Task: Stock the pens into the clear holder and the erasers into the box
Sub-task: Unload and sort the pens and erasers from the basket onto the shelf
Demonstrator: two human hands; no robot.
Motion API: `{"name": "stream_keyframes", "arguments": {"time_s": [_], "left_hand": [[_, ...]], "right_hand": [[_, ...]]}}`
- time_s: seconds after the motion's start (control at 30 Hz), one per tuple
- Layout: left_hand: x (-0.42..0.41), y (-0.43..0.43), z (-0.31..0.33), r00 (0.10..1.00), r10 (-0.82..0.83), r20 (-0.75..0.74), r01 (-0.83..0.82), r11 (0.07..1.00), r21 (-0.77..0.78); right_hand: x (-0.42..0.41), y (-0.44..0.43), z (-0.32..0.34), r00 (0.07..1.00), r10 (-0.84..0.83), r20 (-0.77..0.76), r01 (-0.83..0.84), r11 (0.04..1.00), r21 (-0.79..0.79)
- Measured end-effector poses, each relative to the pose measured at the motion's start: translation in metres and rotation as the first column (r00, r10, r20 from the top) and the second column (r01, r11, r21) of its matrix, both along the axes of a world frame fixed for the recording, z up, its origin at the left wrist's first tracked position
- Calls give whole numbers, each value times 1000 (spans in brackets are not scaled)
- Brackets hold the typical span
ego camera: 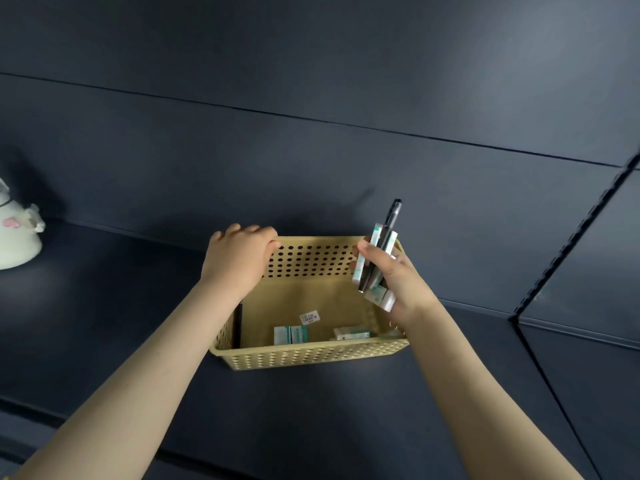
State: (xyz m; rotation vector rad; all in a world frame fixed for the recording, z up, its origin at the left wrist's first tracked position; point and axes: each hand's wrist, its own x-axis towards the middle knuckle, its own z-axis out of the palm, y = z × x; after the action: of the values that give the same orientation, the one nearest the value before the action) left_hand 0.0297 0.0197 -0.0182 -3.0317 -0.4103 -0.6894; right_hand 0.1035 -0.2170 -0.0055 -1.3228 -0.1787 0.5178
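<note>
Grip of our right hand (401, 278) bundles a black capped pen (390, 230) with white-and-green wrapped erasers (377, 294) above the tan perforated plastic basket (311, 356), whose far rim our left hand (239, 258) clasps, seemingly to steady it, while further erasers (290, 334) lie on its floor.

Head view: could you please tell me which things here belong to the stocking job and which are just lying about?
Job: black pen and held eraser packs in the right hand; loose eraser packs in the yellow basket, whose rim the left hand grips.
Lying about: white ornament at far left; sticker on the basket floor.
</note>
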Motion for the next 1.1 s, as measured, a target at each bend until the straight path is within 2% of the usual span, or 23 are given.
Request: {"name": "stream_keyframes", "arguments": {"time_s": [0.23,0.53,0.6,0.67,0.7,0.77,0.87,1.1], "left_hand": [[21,11,-9,991,-6,-130,-3,998,-65],[34,15,-10,980,-87,-179,56,984,-169],[30,12,-3,984,-107,-144,86,986,-144],[22,-1,10,981,-191,-20,187,973,-137],[16,-12,18,963,-263,61,270,947,-175],[-2,-44,35,896,-390,212,441,838,-321],[-26,-101,45,791,-517,327,611,678,-408],[-29,-235,21,724,-551,414,685,510,-520]], "right_hand": [[6,2,-3,993,-18,-114,29,995,91],[5,12,-2,980,-44,-196,76,985,158],[2,12,-1,974,-53,-222,98,975,198],[-2,6,1,964,-43,-262,113,960,257],[-5,3,2,959,-29,-280,114,950,292],[-14,-7,5,954,7,-301,110,923,368],[-32,-30,11,956,37,-292,104,884,455],[-65,-140,1,928,-122,-351,292,823,487]]}}
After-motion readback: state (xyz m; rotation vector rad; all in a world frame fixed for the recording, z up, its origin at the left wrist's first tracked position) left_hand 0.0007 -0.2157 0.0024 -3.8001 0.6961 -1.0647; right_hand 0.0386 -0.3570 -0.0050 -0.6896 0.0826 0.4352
